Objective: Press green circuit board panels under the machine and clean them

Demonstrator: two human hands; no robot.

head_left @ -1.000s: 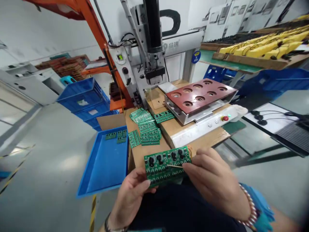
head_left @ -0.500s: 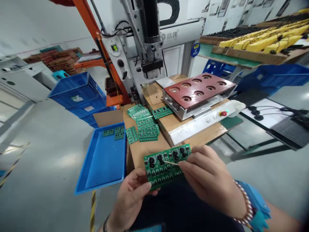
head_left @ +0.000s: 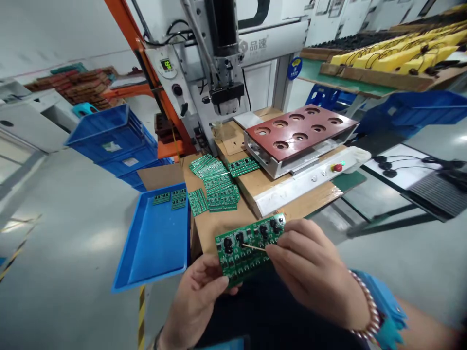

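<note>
Bench (head_left: 211, 227); black-blobbed green board (head_left: 245, 258) in left hand's (head_left: 200, 289) grip, stick (head_left: 254, 248) in right hand's (head_left: 312, 267)

A board (head_left: 246, 258) is held at its near left corner by the left hand (head_left: 200, 288); a stick (head_left: 254, 248) is pinched by the right hand (head_left: 314, 272), tip beside a black blob (head_left: 240, 238). More boards (head_left: 221, 187) are spread near the left edge of the bench (head_left: 208, 228).

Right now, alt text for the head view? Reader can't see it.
A left hand holds a green circuit board while the right hand points a thin stick at it. Beyond lie loose boards, with a blue tray left and a red plate right.
</note>
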